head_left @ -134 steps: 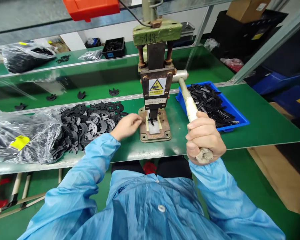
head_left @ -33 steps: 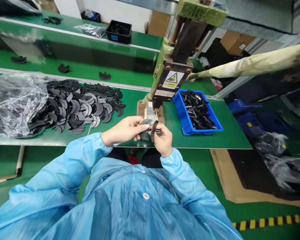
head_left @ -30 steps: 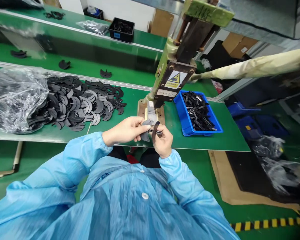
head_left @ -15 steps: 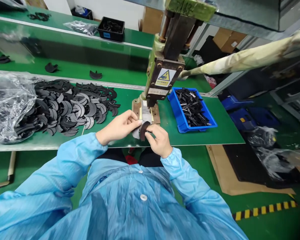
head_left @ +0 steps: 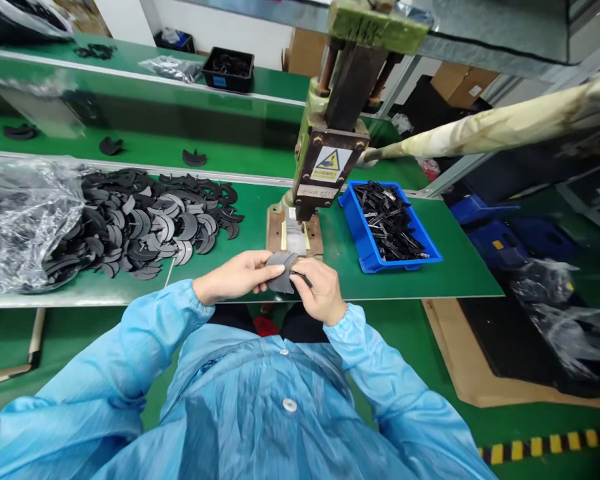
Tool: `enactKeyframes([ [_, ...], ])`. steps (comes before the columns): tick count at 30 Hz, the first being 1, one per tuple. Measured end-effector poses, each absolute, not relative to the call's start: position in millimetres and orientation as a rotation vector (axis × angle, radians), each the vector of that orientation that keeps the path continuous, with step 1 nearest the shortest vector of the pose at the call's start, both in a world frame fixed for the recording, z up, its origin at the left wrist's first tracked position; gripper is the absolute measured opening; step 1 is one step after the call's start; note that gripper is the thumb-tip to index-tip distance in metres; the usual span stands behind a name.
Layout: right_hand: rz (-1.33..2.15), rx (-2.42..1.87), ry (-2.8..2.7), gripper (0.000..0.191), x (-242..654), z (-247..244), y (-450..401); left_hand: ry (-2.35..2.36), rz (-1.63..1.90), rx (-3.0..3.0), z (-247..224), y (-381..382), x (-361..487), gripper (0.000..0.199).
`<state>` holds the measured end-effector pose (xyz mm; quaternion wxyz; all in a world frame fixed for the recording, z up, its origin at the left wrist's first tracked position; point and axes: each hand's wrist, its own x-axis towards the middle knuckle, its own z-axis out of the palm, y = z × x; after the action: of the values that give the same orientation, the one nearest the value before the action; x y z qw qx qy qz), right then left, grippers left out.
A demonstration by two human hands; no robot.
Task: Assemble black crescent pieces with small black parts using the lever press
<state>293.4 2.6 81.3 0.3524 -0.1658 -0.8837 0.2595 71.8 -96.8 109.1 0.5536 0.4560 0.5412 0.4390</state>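
Observation:
A dark grey curved piece (head_left: 281,272) is held between both hands, just in front of the press base (head_left: 274,233). My left hand (head_left: 236,275) pinches its left side with thumb and fingers. At its right side, my right hand (head_left: 321,287) has its fingers closed on a small black part (head_left: 296,274) that touches the curved piece; its shape is mostly hidden by the fingers. Above the hands stands the green press (head_left: 325,160) with a warning label.
A heap of grey curved pieces (head_left: 150,227) and a clear plastic bag (head_left: 25,227) lie on the left. The blue bin (head_left: 369,261) of black parts stands right of the press. A wrapped lever (head_left: 470,127) reaches in from the upper right.
The curved piece has turned, so its broad grey face now shows, and it is slightly lower. Both hands have moved slightly down with it. The whole view has shifted a little.

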Motion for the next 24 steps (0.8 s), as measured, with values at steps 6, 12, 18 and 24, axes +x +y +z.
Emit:
enactKeyframes([
  [6, 0.734, -0.658, -2.136, 0.035, 320, 72, 12, 1.484, 1.240, 0.738, 84, -57, 23, 0.044],
  [12, 0.771, -0.722, -2.116, 0.028, 349, 63, 3, 1.683, 1.401, 0.420, 83, 66, -41, 0.029],
  [18, 0.707, -0.878, -2.085, 0.025, 380, 67, 10, 1.729, 1.501, 0.431, 90, 140, -56, 0.028],
  [24, 0.441, -1.036, -2.035, 0.021, 433, 91, 65, 1.733, 1.491, 0.527, 69, 99, -35, 0.020],
])
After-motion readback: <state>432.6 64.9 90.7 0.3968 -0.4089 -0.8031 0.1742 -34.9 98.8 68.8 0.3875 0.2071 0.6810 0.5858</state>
